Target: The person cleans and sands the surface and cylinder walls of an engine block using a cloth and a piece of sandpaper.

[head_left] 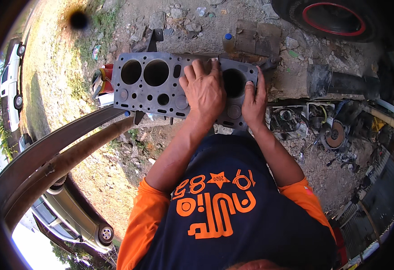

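Observation:
A grey engine block [127, 96] lies in front of me with its flat face upward, showing large round bores and smaller holes. My left hand [203, 87] presses down near the middle of this face, fingers bent and close together toward the far edge. Whatever may be under those fingertips is hidden. At the block's right end is my right hand [256, 101], its thumb on the face beside a large bore and its fingers along the outer edge, gripping the block. My left hand and wrist cover part of the face.
A red container [107, 78] stands by the block's left end. Beyond the block are a blue-capped jug [228, 38] and a red-rimmed tyre [334, 20]. Dirty machine parts [321, 121] lie at right. A long metal beam [66, 139] and a pipe [70, 164] run toward the lower left.

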### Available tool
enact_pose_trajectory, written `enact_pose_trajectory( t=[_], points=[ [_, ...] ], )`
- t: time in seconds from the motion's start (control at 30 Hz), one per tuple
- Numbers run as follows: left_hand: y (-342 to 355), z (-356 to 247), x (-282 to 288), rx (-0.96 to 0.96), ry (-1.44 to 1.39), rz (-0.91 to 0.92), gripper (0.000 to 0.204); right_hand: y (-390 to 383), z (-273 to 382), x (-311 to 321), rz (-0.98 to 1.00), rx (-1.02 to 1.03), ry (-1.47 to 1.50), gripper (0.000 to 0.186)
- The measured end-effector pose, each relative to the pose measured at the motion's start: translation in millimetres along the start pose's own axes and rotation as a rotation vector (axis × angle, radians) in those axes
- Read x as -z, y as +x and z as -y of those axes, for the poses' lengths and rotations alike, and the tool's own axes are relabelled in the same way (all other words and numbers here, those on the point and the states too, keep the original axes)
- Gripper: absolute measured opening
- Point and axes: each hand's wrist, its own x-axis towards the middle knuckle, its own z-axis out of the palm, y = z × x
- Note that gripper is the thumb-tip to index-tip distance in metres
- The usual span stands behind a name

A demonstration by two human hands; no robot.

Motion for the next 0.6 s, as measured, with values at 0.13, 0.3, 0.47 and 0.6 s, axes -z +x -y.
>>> enact_pose_trajectory(
  t=[0.13, 0.3, 0.47, 0.6],
  points=[
    [-2, 4, 5, -0.019, -0.021, 0.006, 0.041, 1, 1, 1, 0.018, -0.019, -0.020, 0.054],
    [-5, -1, -5, -0.017, 0.004, -0.060, 0.039, 1, -2, -1, 0.000, -0.009, 0.000, 0.054],
    [24, 3, 14, 0.031, -0.006, 0.087, 0.040, -1, 1, 0, 0.024, -0.033, -0.003, 0.055],
    [-10, 5, -7, -0.036, 0.014, -0.090, 0.039, 1, -5, -1, 0.013, -0.011, -0.020, 0.055]
  ],
)
